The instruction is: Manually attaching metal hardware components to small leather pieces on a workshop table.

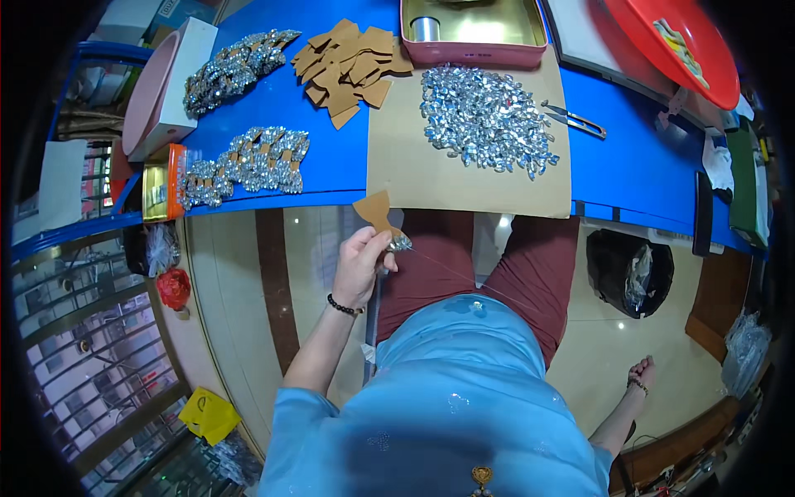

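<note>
The left hand pinches a brown bow-shaped piece between thumb and fingers above the lap, its stone-covered lower end partly hidden; a thin thread runs off rightward. The right hand stretches sideways, too small to tell whether its fingers pinch anything. On the glossy floor, a black bin holds clear plastic. On the blue table, cardboard bears loose silvery stones; beyond, a cut-off pink tin holds a spool.
</note>
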Demonstrator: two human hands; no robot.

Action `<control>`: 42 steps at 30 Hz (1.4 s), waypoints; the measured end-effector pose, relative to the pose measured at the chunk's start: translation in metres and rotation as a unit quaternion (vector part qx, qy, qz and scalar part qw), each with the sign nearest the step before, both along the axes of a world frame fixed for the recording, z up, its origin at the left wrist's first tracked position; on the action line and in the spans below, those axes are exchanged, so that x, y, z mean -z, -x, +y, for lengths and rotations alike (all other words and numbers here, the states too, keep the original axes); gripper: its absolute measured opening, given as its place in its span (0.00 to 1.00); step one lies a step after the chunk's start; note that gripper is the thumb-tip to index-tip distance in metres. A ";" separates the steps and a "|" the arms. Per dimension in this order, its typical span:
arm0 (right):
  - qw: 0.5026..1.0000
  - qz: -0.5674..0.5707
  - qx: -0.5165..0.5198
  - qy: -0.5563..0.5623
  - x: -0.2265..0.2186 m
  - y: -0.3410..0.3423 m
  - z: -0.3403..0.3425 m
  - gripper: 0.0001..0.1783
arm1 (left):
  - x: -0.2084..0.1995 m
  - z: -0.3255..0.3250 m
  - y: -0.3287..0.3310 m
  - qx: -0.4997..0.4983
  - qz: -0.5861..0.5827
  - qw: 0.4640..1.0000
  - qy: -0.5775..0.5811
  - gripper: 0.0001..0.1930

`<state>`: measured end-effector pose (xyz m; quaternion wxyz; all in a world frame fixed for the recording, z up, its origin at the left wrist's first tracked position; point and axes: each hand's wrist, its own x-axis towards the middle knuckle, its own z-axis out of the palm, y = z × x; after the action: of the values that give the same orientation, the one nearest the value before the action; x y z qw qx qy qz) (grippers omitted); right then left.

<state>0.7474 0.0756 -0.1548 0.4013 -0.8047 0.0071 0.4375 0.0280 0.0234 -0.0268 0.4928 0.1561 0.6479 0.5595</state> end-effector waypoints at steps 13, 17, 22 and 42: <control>0.916 -0.253 -0.310 0.013 0.026 0.040 0.031 0.17 | -0.012 0.012 -0.009 -0.043 -0.195 0.980 0.005 0.08; 0.775 -0.223 -0.546 -0.229 -0.036 0.252 0.074 0.10 | -0.005 0.015 -0.025 0.067 -0.227 0.972 0.011 0.07; 0.640 -0.040 -0.695 -0.326 -0.154 0.451 0.054 0.04 | -0.001 0.015 -0.052 0.107 -0.155 0.982 0.005 0.06; 0.571 -0.112 -0.722 -0.373 -0.148 0.498 0.043 0.03 | -0.010 0.021 -0.083 0.114 0.259 0.957 -0.058 0.08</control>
<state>0.2490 0.1191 -0.0073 0.2143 -0.3641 -0.7855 0.4522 0.1108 0.0448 -0.0169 0.3587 0.3971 0.6976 0.4764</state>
